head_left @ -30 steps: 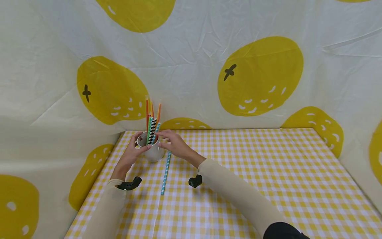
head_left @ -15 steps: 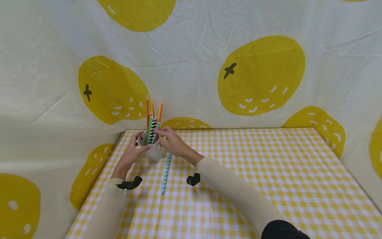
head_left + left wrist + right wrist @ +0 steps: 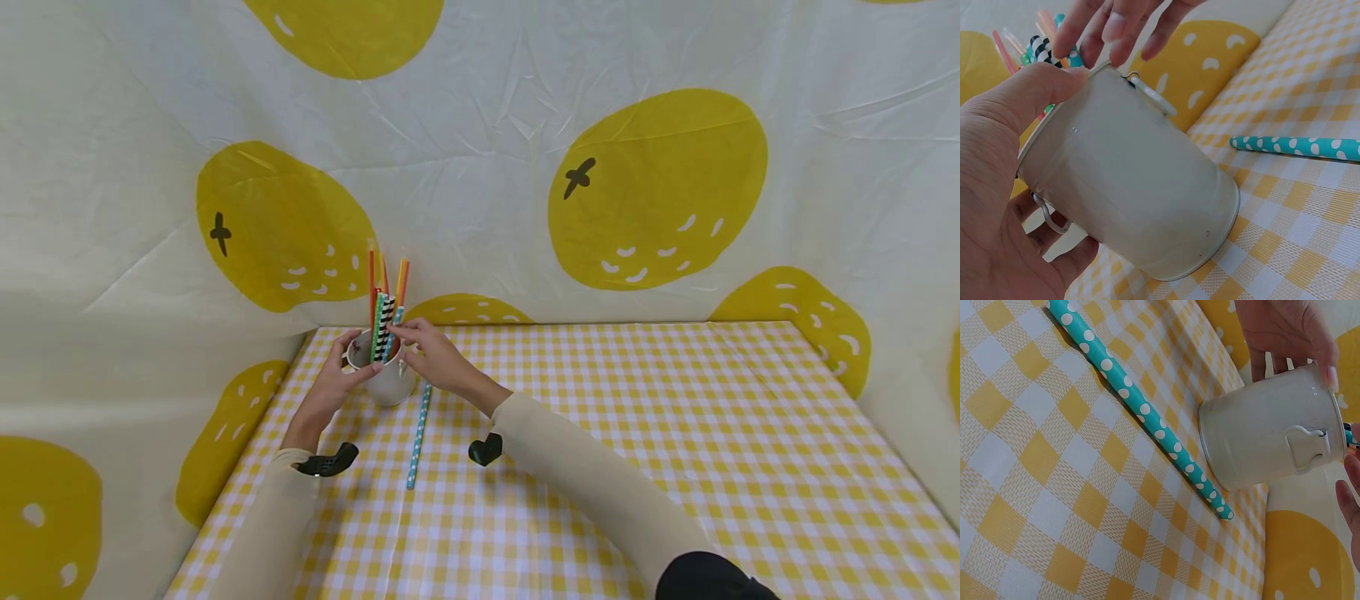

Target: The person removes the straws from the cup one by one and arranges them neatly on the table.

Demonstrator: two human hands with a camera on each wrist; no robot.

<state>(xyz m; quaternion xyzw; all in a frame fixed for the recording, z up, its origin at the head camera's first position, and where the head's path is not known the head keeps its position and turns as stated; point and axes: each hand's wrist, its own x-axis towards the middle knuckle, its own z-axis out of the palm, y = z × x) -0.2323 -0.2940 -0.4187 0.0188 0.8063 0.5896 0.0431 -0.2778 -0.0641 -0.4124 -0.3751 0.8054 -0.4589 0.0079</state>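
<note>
A cream metal pail (image 3: 392,389) with small side handles stands at the back left of the table. My left hand (image 3: 330,387) grips its left side, thumb over the rim. Several paper straws rise from it: a green one (image 3: 377,321), a black-and-white striped one (image 3: 386,315) and orange ones (image 3: 403,279). At the rim's right side my right hand (image 3: 441,357) pinches a teal polka-dot straw (image 3: 398,315) among them; its fingertips partly hide it. Another teal polka-dot straw (image 3: 1141,406) lies on the cloth beside the pail's base.
A yellow-and-white checked cloth (image 3: 637,433) covers the table. Behind it and along the left hangs a pale curtain (image 3: 480,217) with large yellow fruit prints. The table's back edge runs close behind the pail.
My right hand has shifted slightly up and left at the straws, and its fingers have closed in on the teal one. The left hand and pail stay nearly still.
</note>
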